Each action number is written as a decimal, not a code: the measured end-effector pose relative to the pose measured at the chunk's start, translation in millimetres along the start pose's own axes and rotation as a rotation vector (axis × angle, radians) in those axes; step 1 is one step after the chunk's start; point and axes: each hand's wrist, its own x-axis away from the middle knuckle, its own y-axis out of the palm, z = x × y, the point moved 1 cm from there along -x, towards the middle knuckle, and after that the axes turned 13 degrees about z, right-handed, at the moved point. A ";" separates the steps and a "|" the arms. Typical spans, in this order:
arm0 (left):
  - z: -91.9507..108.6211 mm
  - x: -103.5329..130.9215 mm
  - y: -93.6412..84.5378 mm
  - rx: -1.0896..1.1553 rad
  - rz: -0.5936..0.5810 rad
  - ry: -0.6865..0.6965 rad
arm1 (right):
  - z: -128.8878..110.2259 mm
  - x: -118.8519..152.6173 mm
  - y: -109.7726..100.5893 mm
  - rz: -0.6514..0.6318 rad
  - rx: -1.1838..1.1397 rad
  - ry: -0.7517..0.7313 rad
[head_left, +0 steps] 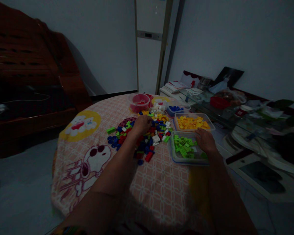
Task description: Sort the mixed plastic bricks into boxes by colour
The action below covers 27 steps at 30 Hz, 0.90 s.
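Observation:
My left hand (142, 125) is over the mixed pile of coloured bricks (147, 145), its fingers curled together at the yellow and blue ones; what they hold, if anything, is hidden. My right hand (205, 140) rests at the right end of a clear box of green bricks (185, 147), fingers bent over its far rim. Just behind lies a box of yellow bricks (193, 123). Farther back are a small box of blue bricks (175, 109) and a round pink tub (139, 103) with a few red pieces. White bricks (158, 108) lie between them.
A patterned cloth (159, 186) covers the round table. To the right stands a cluttered glass shelf (210, 107) with papers, a red bowl (220, 102) and a cup (243, 111). A wooden bench (26, 65) is at the left.

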 end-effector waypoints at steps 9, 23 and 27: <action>-30.9 2.6 10.3 -0.090 -0.076 -0.078 | -2.7 -3.6 -4.2 -0.051 0.008 0.017; -36.3 -4.4 3.3 0.382 -0.069 -0.111 | 1.9 -2.6 -0.4 -0.023 -0.007 -0.004; -11.5 -3.2 10.7 0.558 -0.096 -0.124 | 1.4 -3.2 -0.2 -0.032 -0.007 0.014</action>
